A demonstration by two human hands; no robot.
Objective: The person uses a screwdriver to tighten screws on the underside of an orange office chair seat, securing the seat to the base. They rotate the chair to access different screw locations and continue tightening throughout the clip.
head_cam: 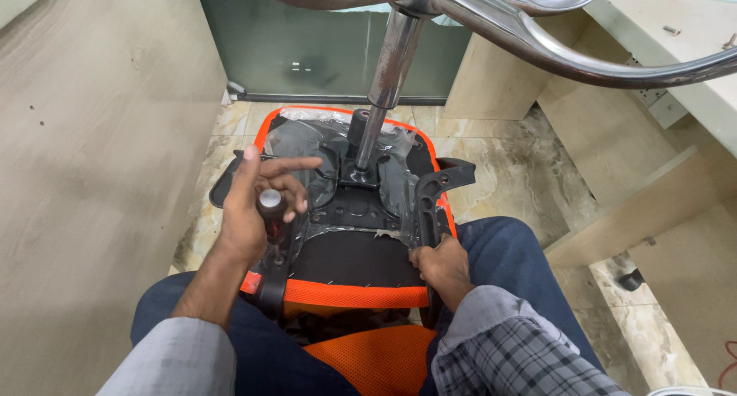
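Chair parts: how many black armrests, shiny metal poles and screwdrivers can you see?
Black armrests: 2, left armrest and right armrest
Shiny metal poles: 1, gas lift pole
Screwdrivers: 1, screwdriver in the left hand
Total: 4

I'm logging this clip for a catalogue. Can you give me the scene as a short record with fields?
setting: tiled floor between wooden panels
main thing: office chair upside down, orange and black, chrome base up
left hand: holds a screwdriver upright on the left armrest bracket
right hand: grips the right armrest
person: seated, jeans, chair seat between knees
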